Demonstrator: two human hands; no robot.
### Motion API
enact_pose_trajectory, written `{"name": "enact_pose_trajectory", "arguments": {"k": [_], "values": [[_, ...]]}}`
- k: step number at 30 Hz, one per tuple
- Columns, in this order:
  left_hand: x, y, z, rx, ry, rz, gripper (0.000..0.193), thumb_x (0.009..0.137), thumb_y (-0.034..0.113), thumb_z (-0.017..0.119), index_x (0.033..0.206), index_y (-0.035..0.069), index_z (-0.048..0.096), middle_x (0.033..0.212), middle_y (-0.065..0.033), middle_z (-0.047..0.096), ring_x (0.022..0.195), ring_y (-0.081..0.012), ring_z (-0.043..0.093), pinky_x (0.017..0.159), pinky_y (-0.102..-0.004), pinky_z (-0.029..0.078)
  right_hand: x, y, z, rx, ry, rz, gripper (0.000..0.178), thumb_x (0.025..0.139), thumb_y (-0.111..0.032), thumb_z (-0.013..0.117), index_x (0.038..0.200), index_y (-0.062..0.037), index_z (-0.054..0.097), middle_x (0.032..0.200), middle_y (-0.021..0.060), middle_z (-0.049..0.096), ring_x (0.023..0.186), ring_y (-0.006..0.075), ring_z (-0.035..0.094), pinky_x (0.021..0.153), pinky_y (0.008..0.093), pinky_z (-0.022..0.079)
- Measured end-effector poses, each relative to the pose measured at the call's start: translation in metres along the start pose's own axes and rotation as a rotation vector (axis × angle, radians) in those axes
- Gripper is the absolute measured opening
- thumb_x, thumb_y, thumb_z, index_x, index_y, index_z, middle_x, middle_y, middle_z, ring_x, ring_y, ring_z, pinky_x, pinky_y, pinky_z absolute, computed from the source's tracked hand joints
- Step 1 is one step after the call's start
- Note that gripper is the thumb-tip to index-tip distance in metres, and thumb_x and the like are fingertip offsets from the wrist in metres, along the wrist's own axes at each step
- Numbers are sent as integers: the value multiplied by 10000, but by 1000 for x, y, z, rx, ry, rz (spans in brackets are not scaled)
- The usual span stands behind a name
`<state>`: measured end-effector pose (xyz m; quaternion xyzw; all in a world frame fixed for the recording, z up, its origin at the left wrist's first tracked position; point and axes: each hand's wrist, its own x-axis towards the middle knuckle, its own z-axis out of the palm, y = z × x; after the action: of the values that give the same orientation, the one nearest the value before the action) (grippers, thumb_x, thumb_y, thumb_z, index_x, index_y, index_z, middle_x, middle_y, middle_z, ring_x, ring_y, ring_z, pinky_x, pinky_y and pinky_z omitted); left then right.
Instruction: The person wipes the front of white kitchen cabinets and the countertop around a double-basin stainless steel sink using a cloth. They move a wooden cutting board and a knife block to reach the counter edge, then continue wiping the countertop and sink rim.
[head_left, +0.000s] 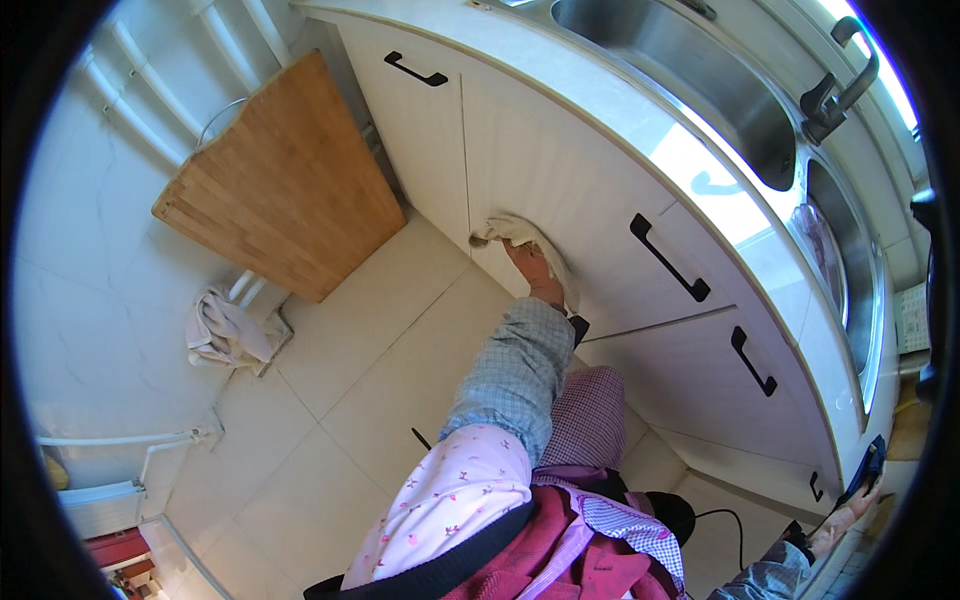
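Note:
My left hand (pixel 533 268) is closed on a beige cloth (pixel 524 229) and presses it flat against the lower part of a pale cabinet door (pixel 560 150). The cloth spreads around the fingers and hangs down beside the wrist. Off at the far right, my right hand (pixel 848 518) lies along the edge of the countertop (pixel 818 345), fingers stretched forward. Beside those fingers is a dark blue item (pixel 866 468), too small and distorted to name. Whether that hand grips it is not clear.
A wooden board (pixel 290 180) leans on the white pipes at the left wall. A crumpled pale cloth (pixel 222 328) hangs by low pipes. Black handles (pixel 668 257) stick out from the cabinet fronts. A steel sink (pixel 690 80) with a faucet (pixel 838 95) is set in the counter.

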<state>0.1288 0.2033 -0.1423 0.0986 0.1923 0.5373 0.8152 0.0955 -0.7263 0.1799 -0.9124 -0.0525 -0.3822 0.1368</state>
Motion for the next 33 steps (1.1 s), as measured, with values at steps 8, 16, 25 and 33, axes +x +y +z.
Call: {"name": "enact_pose_trajectory", "arguments": {"k": [8,16,25,33], "values": [[-43,69,142,1173,-384,896,438,1004,247,512,1297,-80,501,1567,-295,296,1433,-501,267,1198,-575,147,4,-16,-13,-33,-26,27,487,963,10,480,1448,-37,490,1432,217,524,1331,350,491,1150,434,342],[-4,32,50,202,38,114,468,1055,247,431,1418,-49,409,1437,-218,441,1320,-360,426,1143,-421,303,6,-35,-29,-71,-28,78,488,961,12,476,1447,-35,490,1435,213,524,1334,345,489,1151,430,340],[14,22,34,324,-175,235,482,1050,315,491,1440,37,430,1387,-39,496,1234,-211,488,1072,-299,381,11,-49,-36,-106,-47,103,489,959,14,472,1446,-32,490,1437,208,524,1336,340,487,1152,425,337],[98,20,-53,231,12,-95,517,1026,312,528,1464,57,424,1462,-50,436,1269,-217,466,1078,-321,388,8,-54,-37,-107,-50,113,490,957,15,469,1445,-30,490,1439,204,524,1339,336,485,1153,420,335]]}}
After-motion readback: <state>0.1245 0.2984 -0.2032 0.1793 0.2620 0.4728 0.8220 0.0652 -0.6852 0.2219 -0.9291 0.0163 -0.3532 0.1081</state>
